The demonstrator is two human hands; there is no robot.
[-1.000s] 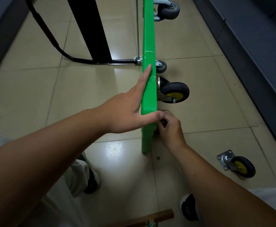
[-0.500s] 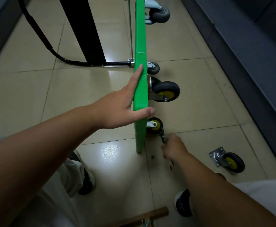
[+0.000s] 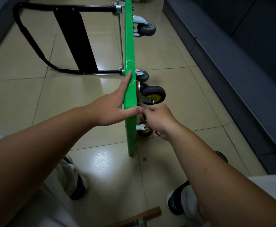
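A green platform cart (image 3: 130,46) stands on its side edge on the tiled floor. My left hand (image 3: 112,108) steadies it, with straight fingers flat on its left face and the thumb laid across the top edge. My right hand (image 3: 160,120) is curled round a small dark tool (image 3: 143,116) held at the cart's underside. It sits between a large yellow-hub caster (image 3: 153,95) above and a smaller yellow-hub caster (image 3: 144,131) below. My fingers hide the tool's tip.
Two grey casters (image 3: 146,27) (image 3: 143,76) sit at the cart's far end, where the black folded handle (image 3: 35,46) lies on the floor. A small nut (image 3: 144,159) lies near the cart's corner. Dark cabinets (image 3: 232,79) run along the right. My shoes (image 3: 78,189) (image 3: 175,203) and a wooden stick (image 3: 142,215) are close below.
My right hand dropped to the floor beside the cart, then rose back to the caster mount. My left hand kept its place on the platform. The view tilted up, losing the loose caster.
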